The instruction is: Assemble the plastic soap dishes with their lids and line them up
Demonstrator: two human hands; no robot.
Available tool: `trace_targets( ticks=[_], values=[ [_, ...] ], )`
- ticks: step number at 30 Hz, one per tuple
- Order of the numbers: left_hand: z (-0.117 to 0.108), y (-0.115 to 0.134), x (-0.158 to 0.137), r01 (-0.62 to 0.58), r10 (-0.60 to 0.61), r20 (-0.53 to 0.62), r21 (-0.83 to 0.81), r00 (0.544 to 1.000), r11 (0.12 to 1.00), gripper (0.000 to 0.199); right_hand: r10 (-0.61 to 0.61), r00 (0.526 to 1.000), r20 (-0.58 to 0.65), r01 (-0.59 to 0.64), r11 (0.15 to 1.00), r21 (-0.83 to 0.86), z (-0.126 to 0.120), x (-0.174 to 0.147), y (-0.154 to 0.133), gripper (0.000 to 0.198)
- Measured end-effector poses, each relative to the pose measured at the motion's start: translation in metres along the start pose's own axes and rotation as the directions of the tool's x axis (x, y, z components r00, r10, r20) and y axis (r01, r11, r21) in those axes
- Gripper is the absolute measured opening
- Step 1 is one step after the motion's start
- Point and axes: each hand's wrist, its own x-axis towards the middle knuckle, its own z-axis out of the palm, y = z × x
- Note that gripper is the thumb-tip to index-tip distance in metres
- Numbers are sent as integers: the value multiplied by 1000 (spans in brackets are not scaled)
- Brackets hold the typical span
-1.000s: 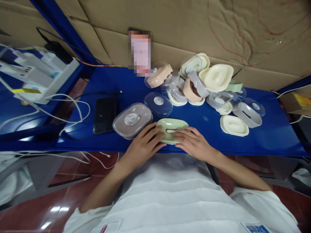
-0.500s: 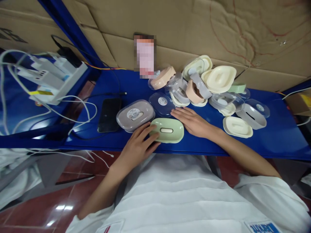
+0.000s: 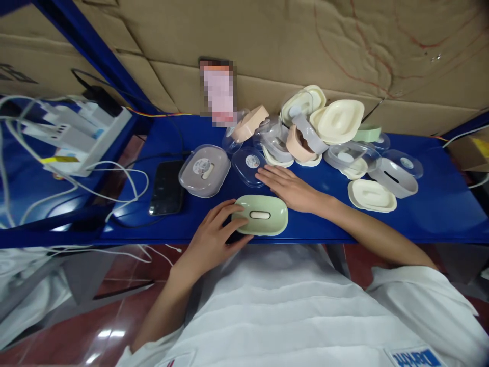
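A light green soap dish (image 3: 267, 227) with a pale oval insert in its middle slot lies near the front edge of the blue shelf. My left hand (image 3: 214, 232) holds its left end, with fingers over the rim and the thumb at the near side. My right hand (image 3: 292, 188) is stretched out flat, its fingertips at the right edge of a clear lid (image 3: 246, 173) with a round label. To the left of that lid sits a greyish soap box (image 3: 208, 181) under its own clear, labelled lid.
Cream trays (image 3: 372, 195), peach rings (image 3: 300, 145), a grey ring (image 3: 399, 182) and more clear lids (image 3: 351, 155) are heaped at the right. A black phone (image 3: 167, 188) and a loaded power strip (image 3: 103, 145) with cables occupy the left. Cardboard (image 3: 267, 41) backs the shelf.
The green soap dish has come slightly toward the front edge with my left hand. The greyish soap box has shifted back and turned, now apart from the dish. My right hand remains by the lid.
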Motion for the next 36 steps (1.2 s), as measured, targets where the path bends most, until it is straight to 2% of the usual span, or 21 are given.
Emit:
trace_targets(
  ticks=[3,6,9,12,14,16,18,23,27,29,32,34,36],
  values=[
    [-5,0,-9,22,-22,18,7,1000,1000,28,21,998,-59,-21,1000,-9,3,-7,0,46],
    [-7,0,-12,42,-42,9,-16,999,999,28,129,981,-145,-136,990,-41,-3,-40,-4,56],
    [-2,1,-10,53,-53,-9,-23,999,998,32,267,934,-237,-269,963,26,-12,-73,-12,64],
    [7,4,-3,73,-74,-28,-48,997,996,53,354,881,-314,-313,934,176,-17,-86,-27,58],
    [12,6,1,92,-94,-37,-73,995,993,74,310,903,-298,-260,945,196,-16,-82,-40,57],
    [16,8,4,106,-110,-37,-87,993,991,90,193,951,-241,-164,977,136,-12,-71,-53,57],
    [18,9,4,122,-124,-24,-84,992,989,98,86,980,-180,-78,996,50,-7,-59,-64,56],
    [21,6,1,144,-146,-18,-63,989,988,91,-53,991,-123,35,989,-146,9,-45,-74,58],
    [23,4,0,120,-122,-39,-49,992,992,86,-66,987,-146,33,975,-218,17,-51,-74,64],
    [20,5,-2,107,-108,-45,-40,993,993,85,-84,990,-115,58,976,-212,12,-53,-72,67],
    [11,7,-10,110,-111,-29,-20,993,994,80,-143,988,-54,133,979,-154,-12,-41,-61,60],
    [3,9,-21,121,-121,-31,-13,992,993,78,-133,989,-69,118,976,-180,-30,-17,-47,51],
    [-2,9,-35,141,-143,-61,-34,988,989,78,-96,989,-113,59,955,-292,-41,19,-29,49]
  ],
)
